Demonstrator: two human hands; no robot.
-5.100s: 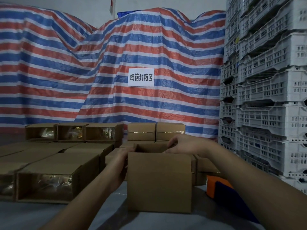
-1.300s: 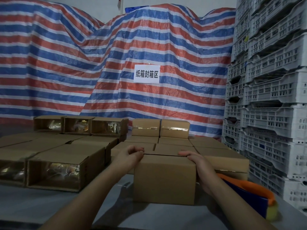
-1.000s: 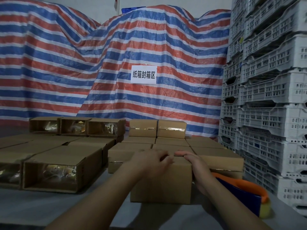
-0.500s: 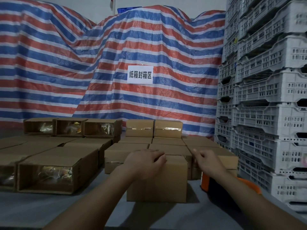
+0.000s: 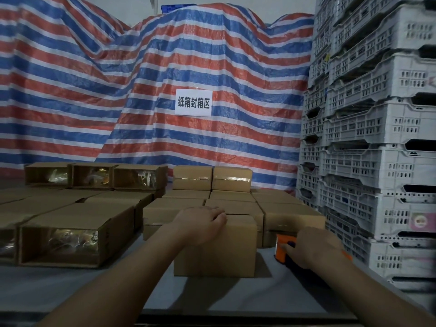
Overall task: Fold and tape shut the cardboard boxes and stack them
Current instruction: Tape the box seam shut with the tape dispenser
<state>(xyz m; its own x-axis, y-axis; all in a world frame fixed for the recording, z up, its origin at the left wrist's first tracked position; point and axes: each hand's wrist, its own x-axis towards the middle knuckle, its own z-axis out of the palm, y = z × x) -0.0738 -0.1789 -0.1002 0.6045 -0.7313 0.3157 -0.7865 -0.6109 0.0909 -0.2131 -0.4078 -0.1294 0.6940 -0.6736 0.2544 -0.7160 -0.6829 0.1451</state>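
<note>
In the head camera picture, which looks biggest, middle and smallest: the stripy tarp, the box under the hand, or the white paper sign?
1. Striped tarp, by far the largest.
2. Box under the left hand.
3. White paper sign.
The box is much nearer the camera, so box versus sign is unsure in real size.

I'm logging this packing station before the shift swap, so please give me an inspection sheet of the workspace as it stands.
Surface: grey table, bare near the front edge.
Job's things: closed cardboard box in front, top flaps folded down; no tape visible on it. Orange and blue tape dispenser to its right. Taped boxes stacked behind; open-ended boxes at left.
Clutter: nothing seen.
Hands: left hand presses flat on the box top; right hand is on the dispenser, grip not clear.
Cables: nothing seen.
Surroundings: striped tarpaulin with a white sign; stacked white crates at right.
</note>
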